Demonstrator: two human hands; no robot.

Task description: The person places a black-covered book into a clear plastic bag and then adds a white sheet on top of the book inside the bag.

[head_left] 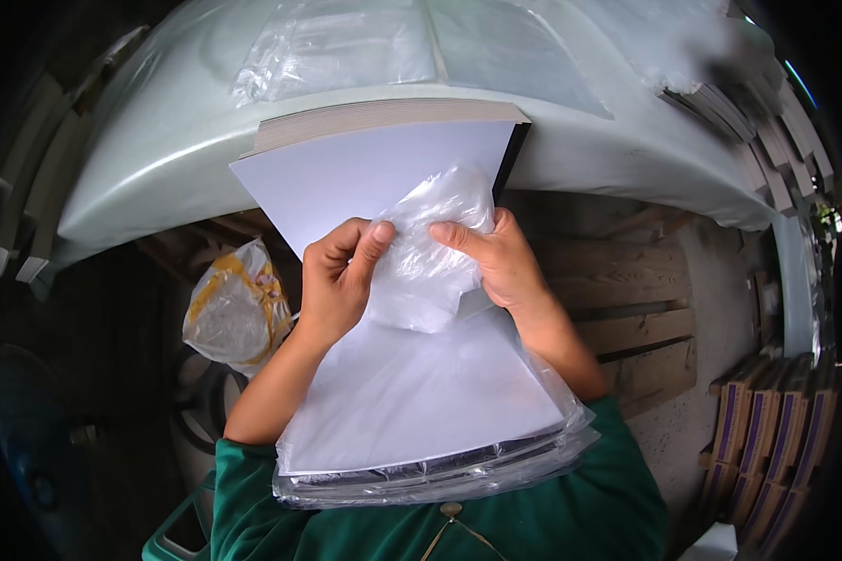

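As I look down through the head camera, I see both hands raised in front of the body, working at a crumpled clear plastic film (421,280). On the left hand (335,280) the fingers are curled in, with the thumb pressed toward the forefinger at the film's left edge, pinching it. The right hand (510,262) grips the film's right side, its thumb lying across the front; I cannot tell how its fingers sit behind.

The film hangs between the hands, above a white-faced stack (346,187) whose far end sits against the edge of the cloth-covered tabletop (159,178), pale layered edges showing there. The near end (430,411) lies close to the green shirt (580,477), with clear plastic around its sides; the film hides part of the middle, so I cannot tell whether it is all one pile.

Flat clear plastic sheets (355,47) lie farther back on the tabletop. I see a clear bag with yellow bands (239,313) low to the left, wooden slats (636,290) beyond the right forearm, and stacked bundles (767,430) at lower right.
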